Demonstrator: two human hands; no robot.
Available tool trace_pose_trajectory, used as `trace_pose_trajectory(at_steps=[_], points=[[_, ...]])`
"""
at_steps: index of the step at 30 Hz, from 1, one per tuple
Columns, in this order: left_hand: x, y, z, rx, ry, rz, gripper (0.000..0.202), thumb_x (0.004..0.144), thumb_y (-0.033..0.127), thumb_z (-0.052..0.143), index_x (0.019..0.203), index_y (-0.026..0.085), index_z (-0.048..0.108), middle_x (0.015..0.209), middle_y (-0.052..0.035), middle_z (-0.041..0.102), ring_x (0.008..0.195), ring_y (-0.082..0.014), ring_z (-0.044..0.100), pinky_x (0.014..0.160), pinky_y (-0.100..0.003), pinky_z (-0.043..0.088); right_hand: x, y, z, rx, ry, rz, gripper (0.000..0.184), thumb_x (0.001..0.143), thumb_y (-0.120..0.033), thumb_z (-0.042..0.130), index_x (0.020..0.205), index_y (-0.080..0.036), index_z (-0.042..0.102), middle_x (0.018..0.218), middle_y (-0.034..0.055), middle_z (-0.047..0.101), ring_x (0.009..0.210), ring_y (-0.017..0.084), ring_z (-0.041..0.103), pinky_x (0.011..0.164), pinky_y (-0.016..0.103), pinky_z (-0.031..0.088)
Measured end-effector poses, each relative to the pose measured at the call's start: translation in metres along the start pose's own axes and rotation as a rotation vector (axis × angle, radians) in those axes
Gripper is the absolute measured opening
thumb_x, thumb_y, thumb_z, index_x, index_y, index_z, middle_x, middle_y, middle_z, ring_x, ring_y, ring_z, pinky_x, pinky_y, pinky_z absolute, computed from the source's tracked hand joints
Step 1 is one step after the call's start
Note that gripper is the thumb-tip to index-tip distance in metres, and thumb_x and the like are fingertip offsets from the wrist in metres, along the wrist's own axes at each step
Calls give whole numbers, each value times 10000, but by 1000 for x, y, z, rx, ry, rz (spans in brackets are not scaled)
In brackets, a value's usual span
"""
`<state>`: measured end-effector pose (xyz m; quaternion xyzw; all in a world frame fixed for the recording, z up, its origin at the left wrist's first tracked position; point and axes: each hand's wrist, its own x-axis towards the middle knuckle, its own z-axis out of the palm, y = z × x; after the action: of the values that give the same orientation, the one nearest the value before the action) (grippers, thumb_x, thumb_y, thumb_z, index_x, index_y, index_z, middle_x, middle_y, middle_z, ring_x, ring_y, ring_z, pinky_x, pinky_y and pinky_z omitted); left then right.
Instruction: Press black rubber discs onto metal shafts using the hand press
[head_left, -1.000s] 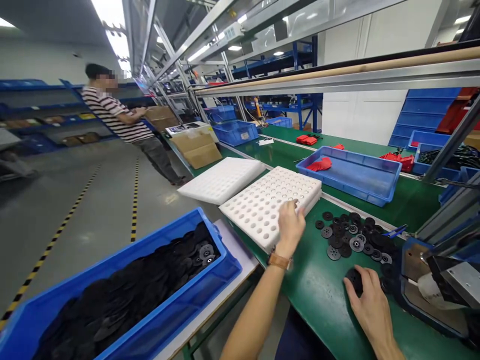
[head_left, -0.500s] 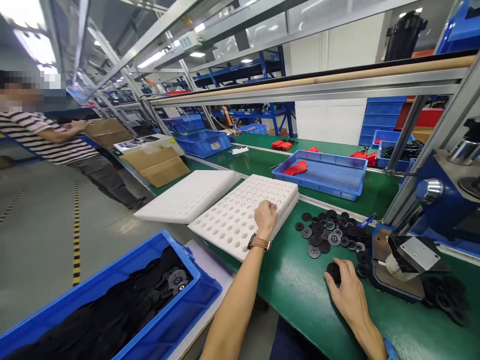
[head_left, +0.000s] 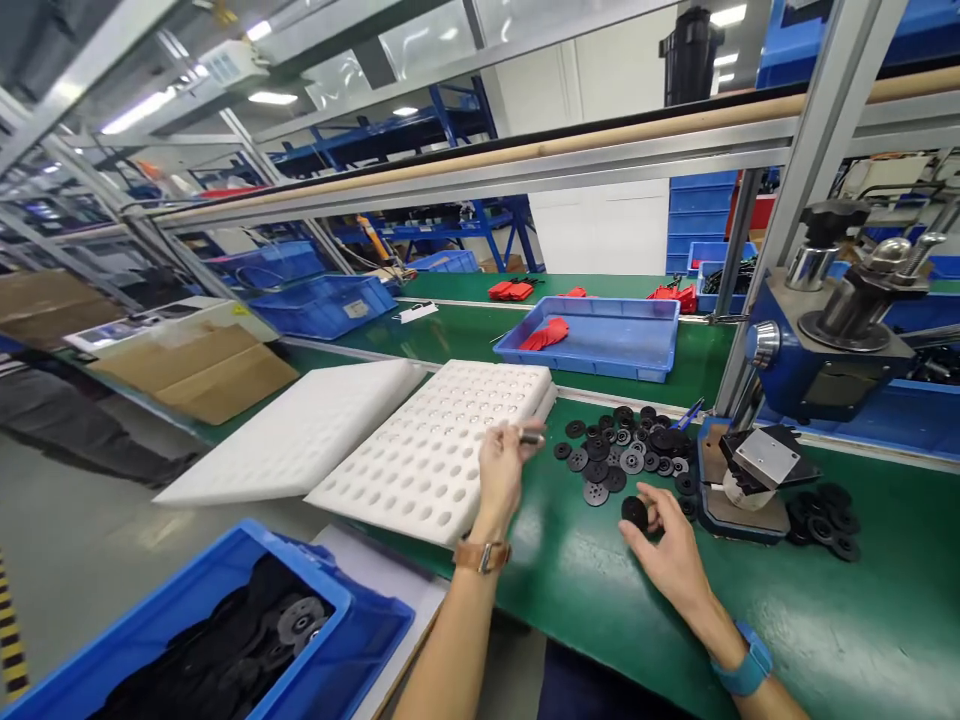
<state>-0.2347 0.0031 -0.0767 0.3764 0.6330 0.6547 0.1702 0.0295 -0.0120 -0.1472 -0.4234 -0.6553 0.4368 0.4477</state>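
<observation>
My left hand is closed in a pinch over the near right edge of a white foam tray with rows of round holes. A short metal cylinder sticks out from its fingertips. Low over the green bench, my right hand grips a small black disc between thumb and fingers. Beyond that hand lies a loose pile of black and grey discs. Shiny round tops show in several of the tray's farther holes.
To the right stands a blue press with a metal block on its base and more black rings beside it. A blue bin of black parts is at lower left. Behind are a shallow blue tray and a white foam sheet.
My left hand has come away from the foam tray's holes with the metal cylinder now showing. My right hand has the black disc tilted up. The view has turned right.
</observation>
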Motion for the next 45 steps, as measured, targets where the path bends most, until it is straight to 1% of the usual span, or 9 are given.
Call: trace_pose_trajectory(at_steps=[5, 10, 12, 16, 20, 30, 38, 41, 45], points=[[-89, -10, 29, -269, -420, -470, 475, 977, 591, 552, 845, 138, 598, 730, -67, 625, 486, -103, 500, 427, -207, 393, 9, 2, -8, 327, -5, 180, 580, 809, -612, 781, 1202, -194, 694, 1111, 126, 721, 1043, 278, 684, 869, 399, 578], [-136, -3, 39, -563, -585, -751, 526, 948, 592, 611, 1069, 86, 691, 856, -108, 670, 602, -99, 516, 524, -200, 405, 11, 0, -14, 546, -72, 312, 566, 772, -624, 830, 1123, -188, 745, 1041, 103, 742, 942, 237, 704, 872, 394, 574], [-145, -1, 39, -552, -611, -697, 500, 938, 538, 649, 1197, 113, 684, 906, -93, 682, 677, -120, 545, 599, -222, 435, 11, -2, -15, 600, -103, 338, 538, 776, -601, 841, 1113, -191, 754, 1035, 95, 744, 936, 224, 700, 886, 388, 566], [-157, -1, 35, -221, -586, -346, 494, 917, 418, 690, 1349, 194, 599, 1017, -71, 705, 921, -204, 648, 841, -317, 490, 11, -8, -18, 675, -160, 364, 504, 773, -575, 857, 1100, -204, 765, 1062, 87, 745, 954, 214, 690, 927, 387, 548], [-164, -1, 30, -24, -590, -187, 327, 937, 324, 634, 1241, 221, 570, 1042, -65, 719, 912, -214, 654, 835, -337, 481, 8, -16, -19, 719, -238, 375, 476, 779, -546, 866, 1093, -202, 769, 1032, 77, 744, 942, 205, 683, 937, 375, 533], [-167, 3, 29, 6, -529, -184, 226, 948, 411, 629, 1028, 202, 597, 910, -49, 682, 824, -203, 626, 735, -300, 465, 7, -22, -27, 684, -331, 319, 409, 833, -524, 828, 1080, -204, 767, 948, 60, 733, 893, 190, 678, 925, 363, 530], [-170, 6, 33, -104, -567, -206, 291, 901, 469, 690, 1010, 208, 624, 920, -59, 694, 879, -223, 659, 801, -320, 518, 0, -35, -41, 528, -332, 116, 428, 750, -518, 893, 1063, -248, 783, 1184, 78, 685, 1096, 236, 666, 979, 377, 539], [-174, 7, 41, -160, -612, -243, 335, 858, 498, 737, 1008, 214, 646, 928, -67, 707, 891, -232, 672, 811, -322, 540, -20, -39, -57, 370, -251, 45, 525, 730, -557, 893, 1141, -256, 769, 1271, 93, 665, 1156, 258, 658, 998, 378, 539], [-181, 11, 55, -221, -685, -333, 379, 791, 512, 800, 1014, 235, 668, 986, -76, 733, 945, -252, 706, 845, -331, 573, -44, -28, -103, -98, 155, -13, 411, 928, -594, 674, 1091, -223, 739, 1116, 92, 703, 984, 221, 677, 877, 344, 564]])
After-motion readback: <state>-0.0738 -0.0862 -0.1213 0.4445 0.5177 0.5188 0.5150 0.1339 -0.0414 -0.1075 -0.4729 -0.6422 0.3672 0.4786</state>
